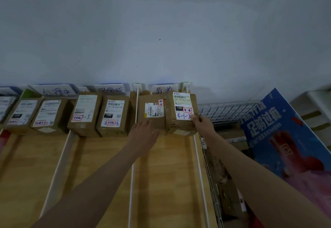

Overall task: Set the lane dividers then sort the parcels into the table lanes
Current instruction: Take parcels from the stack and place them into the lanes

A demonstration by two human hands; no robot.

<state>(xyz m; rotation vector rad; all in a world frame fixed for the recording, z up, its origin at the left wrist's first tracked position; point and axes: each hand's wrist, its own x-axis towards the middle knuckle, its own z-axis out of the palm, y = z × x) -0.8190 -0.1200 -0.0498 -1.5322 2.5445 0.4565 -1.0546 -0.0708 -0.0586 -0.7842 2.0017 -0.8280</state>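
On the wooden worktop (pixel 161 174), in the rightmost lane, the right hand (pixel 202 123) grips a parcel (pixel 180 118); the left hand (pixel 143 131) rests flat, fingers straight, on its neighbour (pixel 152 111).

matt cardboard parcels (pixel 180 114), wooden table (pixel 166 174)

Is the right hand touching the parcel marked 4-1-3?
Touching. The head view shows the right hand gripping the near right corner of the parcel marked 4-1-3, thumb on its label.
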